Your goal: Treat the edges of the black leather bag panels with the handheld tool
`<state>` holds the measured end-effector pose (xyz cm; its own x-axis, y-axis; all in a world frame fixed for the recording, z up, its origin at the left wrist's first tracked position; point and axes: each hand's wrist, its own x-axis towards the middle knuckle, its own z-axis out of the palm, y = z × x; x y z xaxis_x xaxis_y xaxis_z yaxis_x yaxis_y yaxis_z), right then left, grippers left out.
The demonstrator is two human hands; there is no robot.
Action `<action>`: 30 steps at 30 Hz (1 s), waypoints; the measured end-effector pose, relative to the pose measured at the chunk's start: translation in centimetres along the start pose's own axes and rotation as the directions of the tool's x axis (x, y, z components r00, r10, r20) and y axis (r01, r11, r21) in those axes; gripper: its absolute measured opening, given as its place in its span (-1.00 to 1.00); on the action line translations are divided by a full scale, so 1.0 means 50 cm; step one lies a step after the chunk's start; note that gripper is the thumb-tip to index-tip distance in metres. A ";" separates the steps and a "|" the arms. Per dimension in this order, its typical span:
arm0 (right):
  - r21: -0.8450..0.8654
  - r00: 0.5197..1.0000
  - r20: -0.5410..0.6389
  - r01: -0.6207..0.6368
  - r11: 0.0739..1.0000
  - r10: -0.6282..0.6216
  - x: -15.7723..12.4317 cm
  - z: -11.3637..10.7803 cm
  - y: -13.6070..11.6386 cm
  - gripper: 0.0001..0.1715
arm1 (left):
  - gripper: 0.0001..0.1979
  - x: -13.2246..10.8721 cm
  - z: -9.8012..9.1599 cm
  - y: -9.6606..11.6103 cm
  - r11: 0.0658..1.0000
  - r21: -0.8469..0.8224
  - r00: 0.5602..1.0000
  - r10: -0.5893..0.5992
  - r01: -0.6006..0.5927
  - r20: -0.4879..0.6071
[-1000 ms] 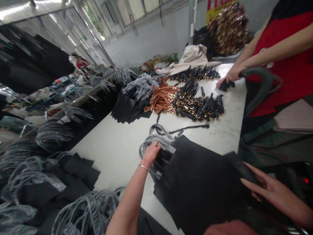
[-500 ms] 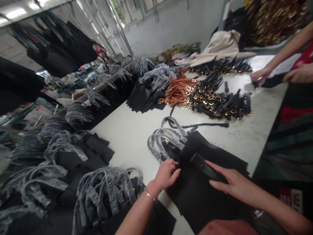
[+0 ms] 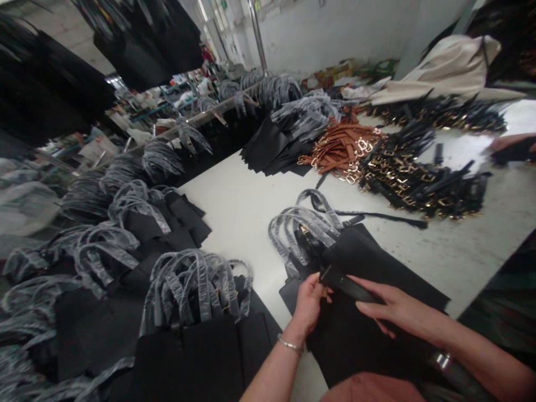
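Observation:
A stack of black bag panels (image 3: 377, 279) with plastic-wrapped handles (image 3: 299, 226) lies on the white table (image 3: 238, 206) in front of me. A black strap (image 3: 345, 283) rests across the top panel. My left hand (image 3: 310, 304) pinches the strap's near end, where a small gold fitting shows. My right hand (image 3: 393, 307) lies over the strap's other part, fingers stretched along it and holding it.
Piles of black bags with wrapped handles (image 3: 192, 290) crowd the left edge. Brown straps (image 3: 343, 148) and black straps with gold buckles (image 3: 419, 178) lie further back. A loose black strap (image 3: 385, 216) lies beyond the stack. Another person's hand (image 3: 508, 146) shows at the right edge.
The view swung left and down. My left hand left the wrapped handles and came to the strap's end. My right hand brought the strap onto the stack and now holds it.

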<state>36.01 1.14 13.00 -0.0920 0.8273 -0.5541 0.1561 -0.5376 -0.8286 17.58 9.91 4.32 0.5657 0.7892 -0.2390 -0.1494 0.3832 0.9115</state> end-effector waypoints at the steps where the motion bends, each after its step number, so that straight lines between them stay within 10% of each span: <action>1: 0.023 1.000 -0.003 0.001 1.000 -0.001 0.004 0.001 -0.004 -0.03 | -0.66 0.000 0.000 -0.002 1.000 0.008 1.000 -0.005 0.005 -0.004; 15: 0.079 0.989 -0.146 0.009 0.997 0.003 0.016 -0.008 -0.015 -0.01 | -0.59 -0.011 0.026 0.004 0.937 -0.343 0.980 -0.124 0.065 -0.154; 21: 0.040 0.998 0.034 -0.057 0.998 0.056 0.008 -0.009 -0.009 0.00 | -0.51 -0.011 0.037 -0.002 0.934 -0.353 0.969 -0.134 0.053 -0.210; 26: 0.038 0.991 -0.132 0.016 0.999 -0.011 0.018 -0.010 -0.015 -0.02 | -0.45 -0.003 0.034 -0.010 0.875 -0.465 0.935 -0.266 0.132 -0.235; 30: 0.013 0.999 -0.005 -0.042 0.999 0.042 0.001 -0.024 -0.002 0.02 | -0.46 -0.006 0.037 -0.009 0.901 -0.426 0.942 -0.209 0.083 -0.261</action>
<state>37.16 1.43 13.13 -0.0809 0.8047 -0.5881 0.1472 -0.5739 -0.8056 19.00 8.59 4.60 0.3532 0.7886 -0.5034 -0.4331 0.6148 0.6591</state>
